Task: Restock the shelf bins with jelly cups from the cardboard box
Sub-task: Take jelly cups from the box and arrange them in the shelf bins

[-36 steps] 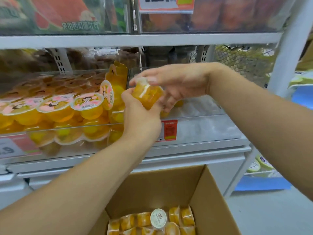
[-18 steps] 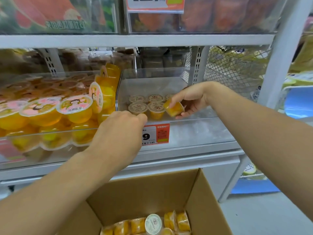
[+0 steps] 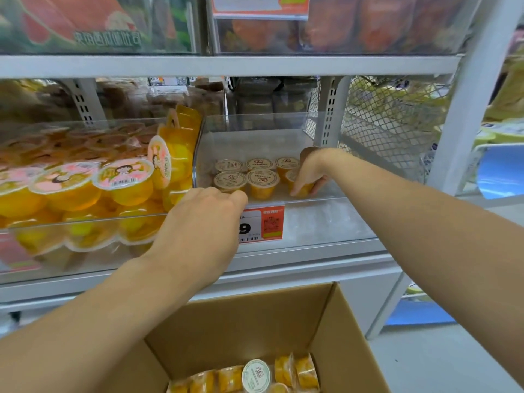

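Just right of the frame's middle, the right hand [image 3: 310, 173] curls its fingers round a jelly cup [image 3: 300, 186] on the floor of a clear shelf bin [image 3: 255, 137], beside five upright sealed cups [image 3: 262, 181] in two rows. Left of centre, the left hand [image 3: 204, 225] hangs loosely curled and holds nothing, covering part of the bin's red price tag [image 3: 265, 225]. Larger yellow jelly tubs [image 3: 124, 182] fill the neighbouring bin at left, and the open cardboard box [image 3: 255, 321] at bottom centre holds more cups before the white store shelving [image 3: 226, 65].
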